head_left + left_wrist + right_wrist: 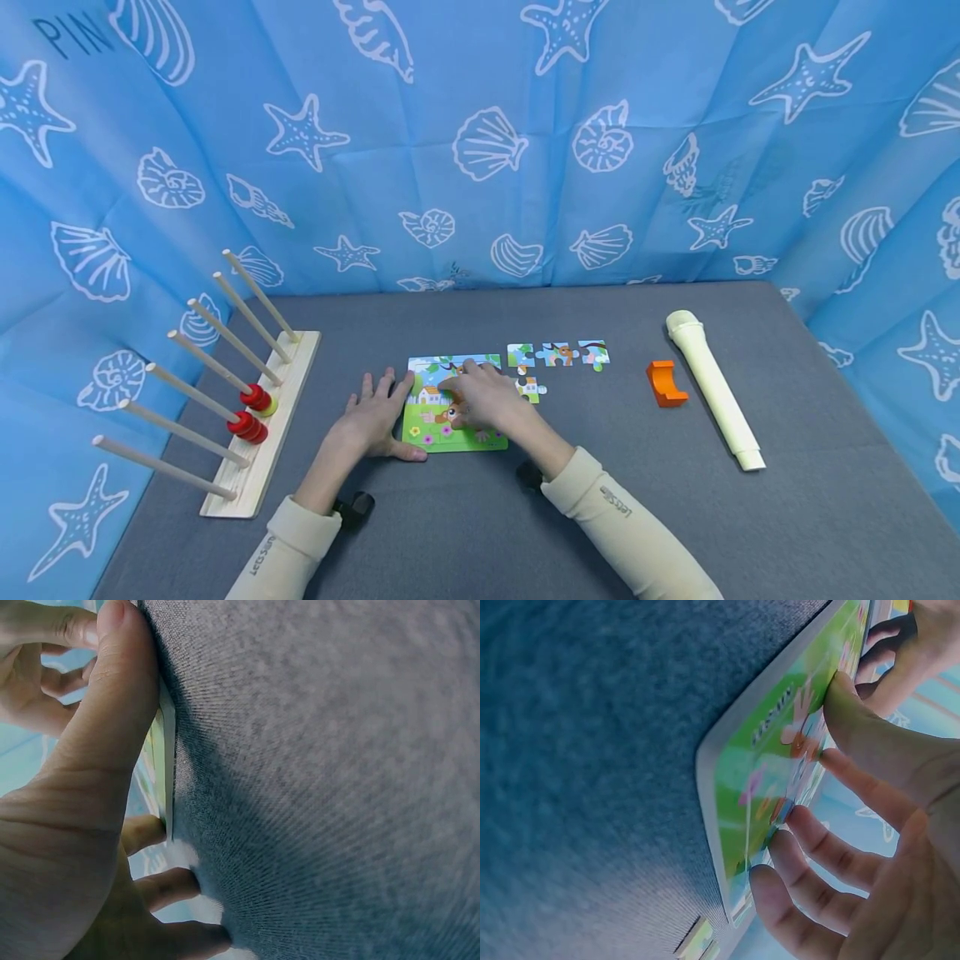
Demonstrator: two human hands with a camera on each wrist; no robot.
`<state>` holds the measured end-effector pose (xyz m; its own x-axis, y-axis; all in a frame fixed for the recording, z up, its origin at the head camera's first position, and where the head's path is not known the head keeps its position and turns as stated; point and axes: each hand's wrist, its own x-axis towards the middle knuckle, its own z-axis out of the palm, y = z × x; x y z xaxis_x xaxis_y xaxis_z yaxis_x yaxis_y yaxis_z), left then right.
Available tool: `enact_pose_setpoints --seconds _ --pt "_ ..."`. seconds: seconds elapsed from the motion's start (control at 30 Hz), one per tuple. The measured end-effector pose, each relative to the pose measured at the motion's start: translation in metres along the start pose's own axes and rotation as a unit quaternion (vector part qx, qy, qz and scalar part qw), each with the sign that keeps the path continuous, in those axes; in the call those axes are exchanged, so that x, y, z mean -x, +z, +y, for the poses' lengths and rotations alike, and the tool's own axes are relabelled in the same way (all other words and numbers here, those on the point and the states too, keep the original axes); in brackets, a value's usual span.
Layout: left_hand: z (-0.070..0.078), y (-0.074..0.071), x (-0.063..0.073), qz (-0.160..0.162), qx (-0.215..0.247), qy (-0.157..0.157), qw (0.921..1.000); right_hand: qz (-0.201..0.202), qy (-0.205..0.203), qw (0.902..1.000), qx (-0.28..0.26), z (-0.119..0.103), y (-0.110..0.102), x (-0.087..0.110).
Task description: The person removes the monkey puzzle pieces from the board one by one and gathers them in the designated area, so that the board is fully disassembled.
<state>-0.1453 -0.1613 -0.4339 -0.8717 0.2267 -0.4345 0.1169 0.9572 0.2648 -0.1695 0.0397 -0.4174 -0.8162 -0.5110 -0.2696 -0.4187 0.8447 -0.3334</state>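
A jigsaw puzzle board [420, 435] with a monkey, a house and flowers lies flat on the grey table. At its left edge rests my left hand [372, 425], fingers spread, thumb along the front left corner. In the left wrist view the thumb and fingertips lie beside the board's edge [169, 772]. My right hand [487, 400] is over the board's right part, covering some of the picture. Seen from the right wrist, its slightly bent fingers and thumb press the picture surface [739, 795]. Several loose puzzle pieces [557, 355] lie just right of the board.
On the left stands a wooden peg rack [258, 467] with tall rods, red rings [247, 427] and a yellow one. To the right are an orange curved block [664, 385] and a cream microphone-shaped stick [712, 387]. A blue shell-print curtain [450, 183] hangs behind the table.
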Motion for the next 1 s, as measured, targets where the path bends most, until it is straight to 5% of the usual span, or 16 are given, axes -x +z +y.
enact_pose_setpoints --seconds 1.0 --pt "0.0001 -0.0006 0.0004 -0.005 0.008 0.001 1.0000 0.014 0.005 0.9997 -0.018 -0.0003 0.0039 -0.0022"
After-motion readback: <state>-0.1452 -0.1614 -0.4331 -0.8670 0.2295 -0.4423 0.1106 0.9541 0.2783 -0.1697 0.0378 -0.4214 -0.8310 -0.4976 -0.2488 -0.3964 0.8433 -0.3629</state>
